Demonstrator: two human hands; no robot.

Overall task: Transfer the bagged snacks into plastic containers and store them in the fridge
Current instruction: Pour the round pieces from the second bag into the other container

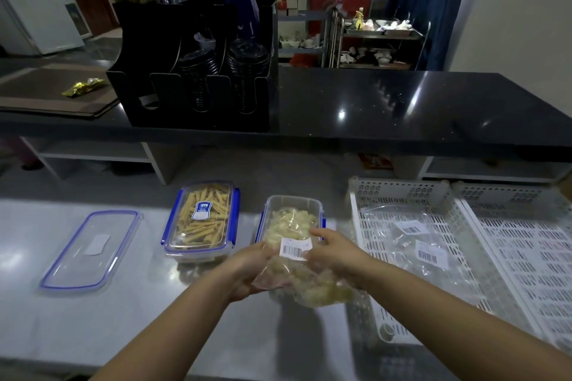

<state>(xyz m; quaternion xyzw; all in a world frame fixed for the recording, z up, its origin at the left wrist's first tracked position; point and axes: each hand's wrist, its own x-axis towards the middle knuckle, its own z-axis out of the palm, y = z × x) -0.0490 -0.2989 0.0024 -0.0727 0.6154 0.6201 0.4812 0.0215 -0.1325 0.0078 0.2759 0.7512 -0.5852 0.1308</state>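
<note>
Snack bag (305, 275) is emptying into the open container (292, 210); my fingers (322, 233) are pinching it. One container (201, 219) is sealed; fridge remains.

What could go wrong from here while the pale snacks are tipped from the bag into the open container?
The bag is held by both hands, left hand and right hand, over the near end of the open container. Pieces could spill onto the counter. The container already looks well filled, so it may overflow. Its lid lies far left, beyond the closed container.
</note>
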